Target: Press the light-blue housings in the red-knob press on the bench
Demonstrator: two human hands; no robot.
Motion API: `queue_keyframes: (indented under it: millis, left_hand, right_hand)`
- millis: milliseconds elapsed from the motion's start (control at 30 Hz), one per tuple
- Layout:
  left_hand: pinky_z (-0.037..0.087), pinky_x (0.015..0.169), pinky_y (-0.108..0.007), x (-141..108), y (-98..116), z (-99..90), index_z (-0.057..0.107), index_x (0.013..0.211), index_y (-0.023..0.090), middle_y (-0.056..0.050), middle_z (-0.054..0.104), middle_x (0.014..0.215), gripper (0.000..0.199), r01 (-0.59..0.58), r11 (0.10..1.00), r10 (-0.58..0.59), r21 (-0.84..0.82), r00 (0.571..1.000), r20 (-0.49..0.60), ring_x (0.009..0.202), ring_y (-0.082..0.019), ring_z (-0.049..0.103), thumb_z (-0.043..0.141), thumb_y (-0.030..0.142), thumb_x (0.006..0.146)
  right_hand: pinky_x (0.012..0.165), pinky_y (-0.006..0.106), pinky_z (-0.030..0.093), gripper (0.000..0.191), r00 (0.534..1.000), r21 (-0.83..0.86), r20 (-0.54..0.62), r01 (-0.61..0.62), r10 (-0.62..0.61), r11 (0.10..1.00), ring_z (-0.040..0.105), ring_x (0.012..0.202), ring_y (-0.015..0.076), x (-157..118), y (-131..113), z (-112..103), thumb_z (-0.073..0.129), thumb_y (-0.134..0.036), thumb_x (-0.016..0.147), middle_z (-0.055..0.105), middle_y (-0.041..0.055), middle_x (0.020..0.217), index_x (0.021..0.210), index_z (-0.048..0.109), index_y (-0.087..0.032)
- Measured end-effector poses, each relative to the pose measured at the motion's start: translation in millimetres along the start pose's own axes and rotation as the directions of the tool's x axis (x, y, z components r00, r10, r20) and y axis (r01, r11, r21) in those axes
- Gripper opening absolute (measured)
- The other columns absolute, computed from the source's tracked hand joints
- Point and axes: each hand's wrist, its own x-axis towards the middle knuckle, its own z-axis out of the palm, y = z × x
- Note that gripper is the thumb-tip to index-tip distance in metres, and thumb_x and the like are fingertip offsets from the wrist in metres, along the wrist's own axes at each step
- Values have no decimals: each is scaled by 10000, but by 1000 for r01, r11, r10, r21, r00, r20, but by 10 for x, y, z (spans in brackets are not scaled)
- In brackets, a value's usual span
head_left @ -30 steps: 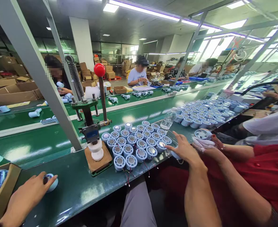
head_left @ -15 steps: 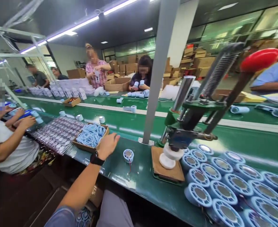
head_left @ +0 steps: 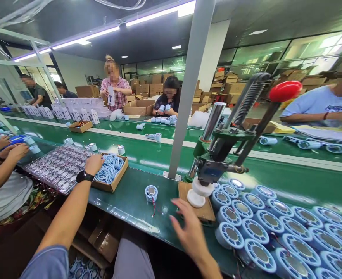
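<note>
My left hand (head_left: 94,165) is at the left side of a cardboard box of light-blue rings (head_left: 110,170), beside a sheet of small metallic parts (head_left: 59,166). Its fingers curl inward, and whatever is in them is hidden. Slightly blurred, my right hand (head_left: 190,228) hovers above the bench's front edge with fingers spread and nothing in them. Between the hands, one light-blue round motor housing (head_left: 151,193) stands on the green bench, its thin red and dark wires trailing forward. A hand press (head_left: 214,166) with a red-knobbed lever and white round pads (head_left: 196,198) stands just beyond my right hand.
Many similar blue housings (head_left: 271,221) crowd the bench on the right. A grey post (head_left: 185,100) rises behind the bench. Beyond it runs a green conveyor (head_left: 142,155) carrying a few blue parts. Co-workers sit or stand across the line, and another person's hands (head_left: 18,151) work at left.
My left hand has moved left across the ring box, its fingers now curled. My right hand has come into view near the press. The view has shifted slightly right.
</note>
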Motion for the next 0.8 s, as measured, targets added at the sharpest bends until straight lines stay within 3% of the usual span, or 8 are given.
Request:
queue_keyframes:
  millis: [100, 200, 367, 467, 533, 600, 700, 800]
  left_hand:
    - [476, 874, -371, -37, 17, 8, 712, 1006, 100, -197, 704, 1050, 306, -12, 1000, 12, -10, 999, -38, 1024, -315, 639, 454, 243, 925]
    - [474, 893, -382, -94, 22, -24, 711, 992, 113, -180, 701, 1047, 317, -36, 999, 32, -36, 994, -106, 1039, -316, 632, 427, 242, 933]
    - [407, 1036, -399, -318, 138, -129, 643, 1138, 86, -175, 653, 1178, 439, -60, 990, 20, -131, 958, -287, 1158, -296, 560, 279, 284, 993]
    - [435, 1019, -364, -637, 411, -87, 638, 1131, 118, -142, 673, 1156, 422, -159, 919, 16, -360, 929, -370, 1111, -262, 594, 307, 336, 986]
    - [487, 950, -344, -935, 690, 40, 660, 1093, 158, -102, 707, 1095, 369, -232, 797, 71, -558, 953, -295, 1021, -242, 640, 371, 345, 958]
    - [518, 911, -324, -1251, 1008, 224, 682, 1057, 185, -72, 729, 1057, 325, -238, 667, 197, -706, 970, -141, 977, -219, 667, 405, 301, 933]
    - [517, 966, -322, -1623, 1438, 462, 695, 1084, 201, -60, 730, 1115, 347, -222, 536, 375, -815, 927, -7, 1056, -200, 667, 392, 200, 916]
    - [487, 1041, -342, -1758, 1700, 524, 635, 1247, 225, -56, 687, 1233, 425, -301, 476, 481, -826, 876, -42, 1165, -188, 624, 351, 159, 939]
  right_hand:
    - [1149, 432, 411, 710, 993, 86, 121, 7, -17, 996, 451, 1363, 252, 380, -94, 428, 699, -165, 732, 421, 82, 1474, 1404, 493, -265]
    - [1092, 401, 465, 738, 990, 121, 139, -29, 11, 992, 584, 1219, 228, 670, -85, 685, 709, -118, 658, 578, 74, 1314, 1363, 525, -233]
    - [1012, 410, 506, 719, 994, 104, 12, -108, 108, 989, 656, 1070, 222, 721, 48, 542, 695, -229, 712, 650, 60, 1186, 1393, 467, -211]
    - [1007, 401, 502, 734, 989, 95, -39, -137, 141, 986, 651, 1082, 230, 700, 101, 410, 706, -267, 715, 650, 56, 1196, 1403, 453, -225]
    - [996, 391, 509, 736, 987, 95, -46, -147, 151, 985, 661, 1059, 228, 690, 131, 400, 715, -268, 702, 659, 54, 1176, 1392, 461, -224]
    - [969, 376, 526, 731, 986, 102, -38, -155, 160, 983, 675, 1018, 221, 671, 166, 439, 718, -261, 691, 671, 55, 1141, 1376, 468, -205]
    - [961, 362, 534, 731, 986, 121, -24, -162, 166, 979, 678, 1022, 211, 629, 219, 509, 713, -254, 697, 668, 65, 1157, 1378, 454, -186]
    - [965, 363, 536, 728, 986, 142, -18, -162, 166, 977, 679, 1028, 210, 597, 259, 537, 711, -279, 723, 665, 77, 1173, 1389, 436, -178]
